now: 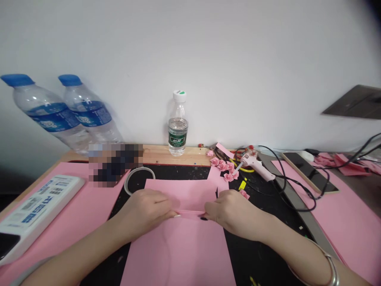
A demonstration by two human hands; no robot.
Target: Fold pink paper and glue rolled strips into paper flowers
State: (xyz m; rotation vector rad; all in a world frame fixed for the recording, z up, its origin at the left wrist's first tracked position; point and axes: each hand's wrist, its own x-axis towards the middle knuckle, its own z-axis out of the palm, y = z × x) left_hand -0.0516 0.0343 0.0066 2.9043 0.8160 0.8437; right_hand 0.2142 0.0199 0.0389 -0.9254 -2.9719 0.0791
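A large sheet of pink paper [181, 250] lies in front of me on the black mat [253, 258], with a fold running across its upper part. My left hand [151, 208] pinches that fold from the left, thumb toward me and fingers curled over. From the right, my right hand [232, 212] grips the same fold with closed fingers. A small dark spot shows at the right thumb's tip; whether it is a nail or a separate thing I cannot tell. Between the hands the crease stands slightly raised.
Pink paper flowers [222, 163] and a pale glue gun [257, 167] with black cables lie behind my right hand. Tape roll [126, 184], white box [44, 210] and large bottles [92, 115] are left. A small water bottle [177, 131] stands by the wall; a phone [309, 172] lies right.
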